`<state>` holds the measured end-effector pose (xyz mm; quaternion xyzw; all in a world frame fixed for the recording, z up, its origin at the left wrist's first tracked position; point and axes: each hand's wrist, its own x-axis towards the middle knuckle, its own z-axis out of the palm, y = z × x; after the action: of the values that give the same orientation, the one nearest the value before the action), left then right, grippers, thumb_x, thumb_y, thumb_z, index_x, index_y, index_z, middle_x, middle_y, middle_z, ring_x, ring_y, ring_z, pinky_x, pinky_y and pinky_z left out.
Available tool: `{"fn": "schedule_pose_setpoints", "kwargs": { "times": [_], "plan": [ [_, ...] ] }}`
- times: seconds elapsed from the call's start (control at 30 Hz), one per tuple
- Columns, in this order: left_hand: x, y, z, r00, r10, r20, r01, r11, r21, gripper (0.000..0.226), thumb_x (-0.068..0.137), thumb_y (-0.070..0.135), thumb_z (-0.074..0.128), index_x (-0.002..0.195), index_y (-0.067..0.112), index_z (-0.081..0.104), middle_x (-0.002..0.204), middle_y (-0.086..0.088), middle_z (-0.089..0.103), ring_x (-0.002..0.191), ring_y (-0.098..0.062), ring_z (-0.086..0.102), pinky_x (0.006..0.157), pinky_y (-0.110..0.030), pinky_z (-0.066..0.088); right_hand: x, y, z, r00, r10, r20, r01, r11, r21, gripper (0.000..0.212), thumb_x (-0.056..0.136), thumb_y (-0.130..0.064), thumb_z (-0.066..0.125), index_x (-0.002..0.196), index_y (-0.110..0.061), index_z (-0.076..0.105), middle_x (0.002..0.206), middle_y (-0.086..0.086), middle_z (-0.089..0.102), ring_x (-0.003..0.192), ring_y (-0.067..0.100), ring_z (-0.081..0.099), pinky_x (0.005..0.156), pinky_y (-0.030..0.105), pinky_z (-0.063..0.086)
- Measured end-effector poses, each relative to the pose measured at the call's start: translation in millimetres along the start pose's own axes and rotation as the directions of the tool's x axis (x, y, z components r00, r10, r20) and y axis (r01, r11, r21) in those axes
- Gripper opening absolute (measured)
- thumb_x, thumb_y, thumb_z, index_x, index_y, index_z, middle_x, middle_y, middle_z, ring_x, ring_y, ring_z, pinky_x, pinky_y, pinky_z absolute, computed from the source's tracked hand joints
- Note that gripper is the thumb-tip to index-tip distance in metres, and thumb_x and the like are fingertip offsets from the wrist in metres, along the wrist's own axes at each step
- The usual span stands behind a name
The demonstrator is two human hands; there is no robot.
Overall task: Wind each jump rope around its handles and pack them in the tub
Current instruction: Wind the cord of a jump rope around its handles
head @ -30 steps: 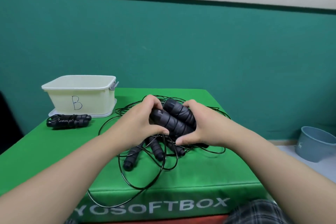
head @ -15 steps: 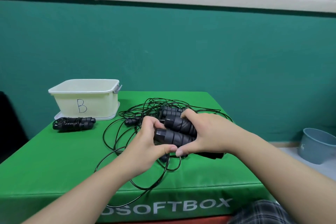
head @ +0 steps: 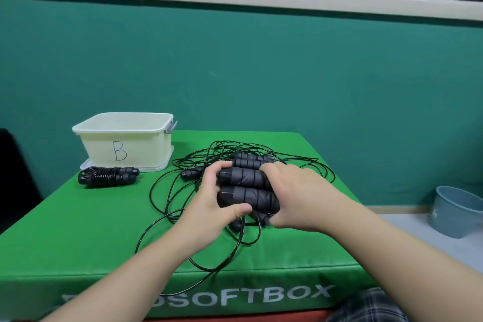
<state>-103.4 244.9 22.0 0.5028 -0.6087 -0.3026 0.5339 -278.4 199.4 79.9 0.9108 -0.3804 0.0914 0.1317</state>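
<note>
Green padded box [head: 78, 238] against teal wall [head: 287, 73].

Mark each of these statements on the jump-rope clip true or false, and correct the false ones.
1. Both hands grip the handles. True: left hand and right hand hold the pair together.
2. The wound rope lies inside the tub. False: it lies on the mat in front of the tub.
3. The tub is marked B. True.
4. All loose cord is wound up. False: it sprawls in loops over the mat.
5. A bucket stands off the mat at the right. True.
</note>
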Motion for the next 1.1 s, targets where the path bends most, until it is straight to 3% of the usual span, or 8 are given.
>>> {"fn": "schedule_pose_setpoints", "kwargs": {
  "times": [0.07, 0.13, 0.23, 0.33, 0.47, 0.67, 0.97, 1.1],
  "plan": [
    [-1, 1, -1, 0.999, -0.038, -0.015, 0.039, 0.999, 0.034, 0.077, 0.074, 0.001, 0.076, 0.125, 0.037, 0.031, 0.104, 0.002, 0.066, 0.087, -0.006, 0.066, 0.074, -0.011, 0.045, 1, 1, 4, 0.998, 0.044, -0.033, -0.043, 0.999, 0.013, 0.047, 0.078, -0.039, 0.063, 0.113, -0.019, 0.038, 0.115, 0.0, 0.05, 0.106, 0.025, 0.051, 0.077, 0.035, 0.039],
    [1, 1, -7, 0.999, -0.037, -0.02, 0.042, 0.946, 0.32, 0.078, 0.072, 0.014, 0.08, 0.127, 0.037, 0.028, 0.1, 0.013, 0.063, 0.089, -0.007, 0.063, 0.075, -0.017, 0.046, -1, 4, 6, 0.996, 0.066, -0.065, -0.062, 0.997, 0.054, 0.04, 0.08, -0.037, 0.059, 0.109, -0.02, 0.038, 0.113, -0.001, 0.051, 0.105, 0.024, 0.052, 0.075, 0.033, 0.038],
    [7, 6, -21, 0.999, 0.024, -0.04, 0.013, 0.68, 0.733, 0.033, 0.079, 0.021, 0.068, 0.096, 0.032, 0.041, 0.075, 0.011, 0.05, 0.082, -0.021, 0.054, 0.062, -0.031, 0.038, -8, 8, 15, 0.994, 0.074, -0.079, -0.067, 0.994, 0.086, 0.034, 0.079, -0.036, 0.056, 0.105, -0.022, 0.039, 0.109, -0.004, 0.053, 0.104, 0.023, 0.053, 0.072, 0.031, 0.037],
    [17, 14, -29, 0.991, 0.111, -0.078, 0.007, 0.532, 0.846, 0.012, 0.087, 0.027, 0.055, 0.08, 0.024, 0.047, 0.067, 0.008, 0.04, 0.083, -0.023, 0.042, 0.062, -0.032, 0.034, -13, 8, 24, 0.992, 0.108, -0.06, -0.097, 0.981, 0.167, 0.033, 0.076, -0.037, 0.056, 0.102, -0.023, 0.039, 0.104, -0.006, 0.055, 0.099, 0.024, 0.055, 0.073, 0.033, 0.042],
    [38, 30, -54, 0.962, 0.217, -0.167, 0.083, 0.347, 0.934, 0.019, 0.094, 0.036, 0.047, 0.088, 0.021, 0.058, 0.081, 0.0, 0.061, 0.088, -0.025, 0.047, 0.063, -0.031, 0.035, -9, 10, 24, 0.986, 0.146, -0.084, -0.123, 0.965, 0.231, 0.04, 0.076, -0.044, 0.06, 0.104, -0.023, 0.041, 0.104, -0.007, 0.055, 0.099, 0.022, 0.056, 0.072, 0.032, 0.042],
    [57, 57, -105, 0.882, 0.346, -0.32, 0.143, 0.449, 0.882, 0.025, 0.09, 0.036, 0.06, 0.09, 0.014, 0.07, 0.099, -0.006, 0.042, 0.091, -0.029, 0.046, 0.068, -0.037, 0.041, -8, 28, 21, 0.966, 0.252, -0.051, -0.233, 0.942, 0.242, 0.038, 0.075, -0.039, 0.059, 0.105, -0.023, 0.04, 0.105, -0.003, 0.057, 0.1, 0.024, 0.058, 0.07, 0.031, 0.039],
    [60, 101, -151, 0.872, 0.29, -0.394, 0.165, 0.585, 0.794, 0.022, 0.095, 0.026, 0.051, 0.087, 0.006, 0.055, 0.086, -0.007, 0.066, 0.066, -0.028, 0.053, 0.057, -0.035, 0.039, -7, 46, 10, 0.914, 0.405, -0.018, -0.399, 0.907, 0.136, 0.033, 0.08, -0.04, 0.057, 0.093, -0.02, 0.034, 0.099, 0.0, 0.054, 0.094, 0.026, 0.059, 0.068, 0.032, 0.04],
    [52, 112, -155, 0.86, 0.415, -0.298, 0.001, 0.583, 0.813, 0.02, 0.091, 0.024, 0.06, 0.088, 0.006, 0.053, 0.116, -0.012, 0.052, 0.104, -0.029, 0.05, 0.086, -0.032, 0.037, -2, 47, -4, 0.899, 0.432, -0.067, -0.424, 0.899, 0.111, 0.03, 0.082, -0.037, 0.054, 0.093, -0.018, 0.034, 0.102, 0.002, 0.054, 0.095, 0.028, 0.059, 0.069, 0.032, 0.041]
  ]
}}
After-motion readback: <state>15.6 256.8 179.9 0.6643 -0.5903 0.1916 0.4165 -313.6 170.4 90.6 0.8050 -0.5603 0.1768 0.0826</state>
